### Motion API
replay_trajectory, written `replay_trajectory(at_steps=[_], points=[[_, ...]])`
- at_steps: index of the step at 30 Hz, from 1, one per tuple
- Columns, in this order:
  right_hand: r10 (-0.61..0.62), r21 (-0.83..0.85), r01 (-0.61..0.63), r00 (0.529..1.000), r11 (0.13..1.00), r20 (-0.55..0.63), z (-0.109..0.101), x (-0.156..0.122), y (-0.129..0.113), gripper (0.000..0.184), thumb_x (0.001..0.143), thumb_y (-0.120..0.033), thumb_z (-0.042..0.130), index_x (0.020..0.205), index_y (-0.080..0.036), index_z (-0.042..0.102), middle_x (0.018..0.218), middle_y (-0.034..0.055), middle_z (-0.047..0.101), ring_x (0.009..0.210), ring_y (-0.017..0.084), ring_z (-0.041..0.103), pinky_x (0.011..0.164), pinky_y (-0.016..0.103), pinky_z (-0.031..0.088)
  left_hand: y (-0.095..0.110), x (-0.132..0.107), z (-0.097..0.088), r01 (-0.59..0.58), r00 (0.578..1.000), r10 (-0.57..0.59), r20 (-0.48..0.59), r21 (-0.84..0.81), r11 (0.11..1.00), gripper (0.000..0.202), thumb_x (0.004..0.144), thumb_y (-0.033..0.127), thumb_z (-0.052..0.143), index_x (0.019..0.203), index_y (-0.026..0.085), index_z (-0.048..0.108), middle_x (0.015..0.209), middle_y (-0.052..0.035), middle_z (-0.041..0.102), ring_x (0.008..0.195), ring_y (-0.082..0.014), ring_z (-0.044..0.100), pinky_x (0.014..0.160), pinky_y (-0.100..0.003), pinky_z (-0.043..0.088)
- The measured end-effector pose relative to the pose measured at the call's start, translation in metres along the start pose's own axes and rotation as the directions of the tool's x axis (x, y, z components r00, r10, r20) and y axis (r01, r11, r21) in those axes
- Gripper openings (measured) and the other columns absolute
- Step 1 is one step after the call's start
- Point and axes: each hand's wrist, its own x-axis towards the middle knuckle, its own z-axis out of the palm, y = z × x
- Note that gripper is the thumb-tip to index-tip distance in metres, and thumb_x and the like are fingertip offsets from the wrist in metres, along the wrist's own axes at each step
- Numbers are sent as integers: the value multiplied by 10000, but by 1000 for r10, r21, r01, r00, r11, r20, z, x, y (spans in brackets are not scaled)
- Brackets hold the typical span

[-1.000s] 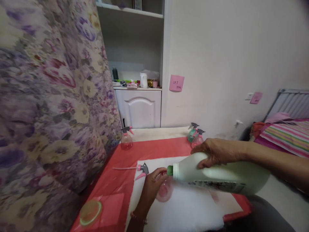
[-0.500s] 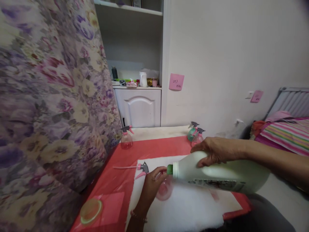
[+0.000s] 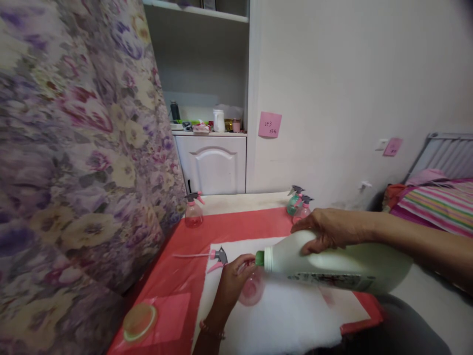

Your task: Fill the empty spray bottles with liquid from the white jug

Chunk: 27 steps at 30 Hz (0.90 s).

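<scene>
My right hand [image 3: 325, 231] is closed on a large pale green jug [image 3: 354, 264], tipped on its side with its green spout [image 3: 260, 259] pointing left. Under that spout, my left hand [image 3: 236, 271] is wrapped round the neck of a clear pink spray bottle [image 3: 252, 291] without its top. The spout's tip meets the bottle's mouth, partly hidden by my fingers; whether liquid flows cannot be made out. Left of my left hand lies a grey and pink spray head [image 3: 220, 256] with its thin tube stretched to the left.
A white cloth [image 3: 273, 325] lies over the red tabletop [image 3: 236, 224]. A round yellowish cap [image 3: 139, 321] sits at front left. Capped spray bottles stand at the back: a pink one [image 3: 193, 213] left, a green one [image 3: 293, 203] and another pink one [image 3: 303, 211] right. A floral curtain [image 3: 84, 172] borders the left.
</scene>
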Motion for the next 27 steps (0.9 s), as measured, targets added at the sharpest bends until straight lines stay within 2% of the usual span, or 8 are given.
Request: replay_trajectory(at_steps=[5, 19, 27], points=[[-18, 16, 18, 1000, 1000, 4, 1, 1, 1, 402, 833, -531, 636, 1068, -208, 681, 812, 18, 710, 573, 111, 592, 553, 215, 463, -1, -1, 0, -5, 1000, 5, 3, 3, 1000, 203, 785, 300, 641, 947, 205, 720, 997, -55, 758, 982, -239, 672, 874, -315, 500], [1, 15, -2, 1000, 1000, 15, -2, -1, -4, 411, 828, -527, 635, 1035, -173, 668, 683, -14, 636, 460, 81, 526, 452, 199, 429, -1, 0, 0, -5, 1000, 5, 3, 12, 1000, 220, 786, 342, 643, 937, 202, 718, 992, -58, 759, 978, -249, 672, 872, -328, 508], [2, 23, -3, 999, 1000, 41, -4, 1, -6, 401, 836, -516, 629, 1035, -170, 662, 692, -13, 629, 454, 77, 515, 430, 193, 421, 2, -1, 0, -8, 1000, 8, -7, 8, 1000, 224, 780, 343, 651, 935, 198, 722, 983, -61, 760, 968, -247, 674, 864, -324, 506]])
